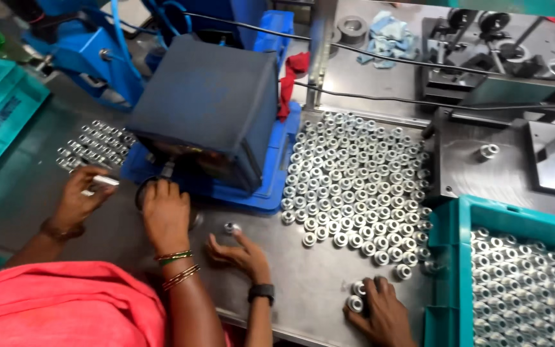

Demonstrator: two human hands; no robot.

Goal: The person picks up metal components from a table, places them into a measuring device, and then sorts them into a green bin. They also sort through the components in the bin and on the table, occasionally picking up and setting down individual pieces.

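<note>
My left hand [242, 254], with a black watch on the wrist, lies on the steel table [303, 283], fingers apart. Its fingertips touch a single small metal ring [229, 228]. My right hand [383, 311] rests near the table's front edge, curled around two metal rings [356, 297]. Just beyond it spreads a dense field of several upright metal rings [354, 180]. A co-worker in pink sits at my left. One of their hands [165, 215], with bangles, is at the base of a dark box-shaped machine [207, 109]. Their other hand [81, 199] holds a small metal part.
A teal crate [451, 225] full of metal rings stands at the right. Another group of rings [94, 144] lies left of the machine, near teal crates [1, 109]. Blue machine parts, cables, a red cloth [290, 80] and metal fixtures [515, 148] fill the back.
</note>
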